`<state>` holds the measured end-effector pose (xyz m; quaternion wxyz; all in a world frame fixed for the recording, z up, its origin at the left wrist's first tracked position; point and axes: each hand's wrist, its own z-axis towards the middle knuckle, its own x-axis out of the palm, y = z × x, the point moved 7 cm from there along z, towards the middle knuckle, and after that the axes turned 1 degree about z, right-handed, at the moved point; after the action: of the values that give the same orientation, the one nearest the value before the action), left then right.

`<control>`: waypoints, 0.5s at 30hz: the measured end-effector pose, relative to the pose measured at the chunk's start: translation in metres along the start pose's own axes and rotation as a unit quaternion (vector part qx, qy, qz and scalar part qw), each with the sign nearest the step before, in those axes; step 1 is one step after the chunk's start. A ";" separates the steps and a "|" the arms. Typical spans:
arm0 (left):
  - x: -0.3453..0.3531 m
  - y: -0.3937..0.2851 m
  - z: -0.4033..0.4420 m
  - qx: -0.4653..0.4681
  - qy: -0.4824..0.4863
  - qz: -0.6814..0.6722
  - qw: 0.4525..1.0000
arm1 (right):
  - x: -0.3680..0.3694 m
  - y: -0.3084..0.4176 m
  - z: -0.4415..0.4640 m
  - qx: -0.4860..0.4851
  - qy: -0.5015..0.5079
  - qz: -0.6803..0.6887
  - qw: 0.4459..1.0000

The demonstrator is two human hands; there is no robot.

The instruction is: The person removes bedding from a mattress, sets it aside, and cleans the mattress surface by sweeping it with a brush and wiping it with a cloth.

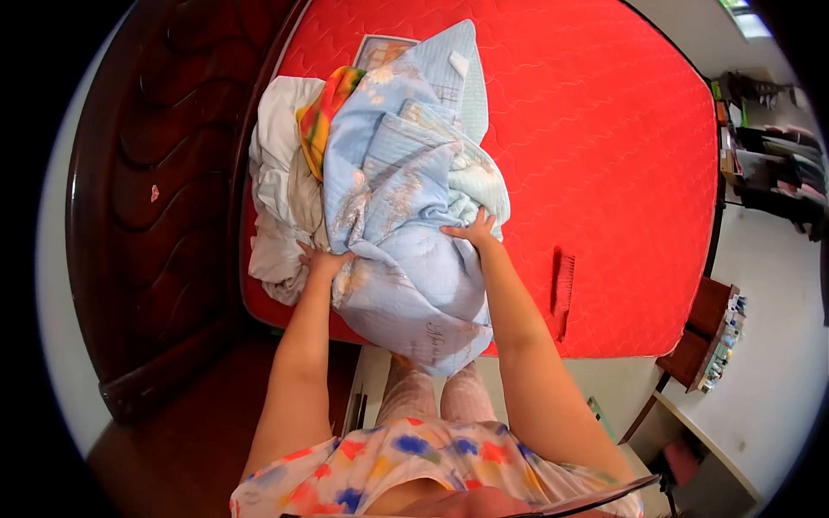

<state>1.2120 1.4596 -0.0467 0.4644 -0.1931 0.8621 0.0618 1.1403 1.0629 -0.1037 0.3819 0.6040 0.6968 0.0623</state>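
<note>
A bunched light blue quilt (397,186) with a floral print lies heaped on the red mattress (596,155), its lower end hanging over the near edge. My left hand (323,261) rests at the quilt's left side with thumb and fingers apart, next to the beige-white bedding (281,173). On the right side of the heap, my right hand (475,230) presses on the quilt with spread fingers. Between both hands the blue fabric bulges up in folds. A yellow, red and green cloth (326,112) pokes out at the heap's upper left.
A dark carved wooden headboard (160,198) borders the mattress on the left. Right of my right arm lies a red comb-like object (563,293). Beyond the mattress are a wooden shelf with small items (712,337) and hanging clothes (781,168).
</note>
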 end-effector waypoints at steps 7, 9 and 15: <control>0.019 0.009 0.033 0.137 0.060 -0.239 0.960 | 0.025 0.003 0.016 -0.160 0.073 0.148 0.973; 0.017 0.015 0.027 0.101 0.002 -0.208 0.973 | 0.020 0.016 -0.012 -0.192 0.075 0.152 0.967; -0.015 -0.008 -0.037 0.137 -0.066 -0.229 0.961 | 0.024 0.002 -0.066 -0.173 0.038 0.165 0.970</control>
<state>1.1939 1.4458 -0.0129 0.5442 -0.3153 0.7622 -0.1528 1.1029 1.1097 -0.0674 0.4384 0.6327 0.5798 0.2669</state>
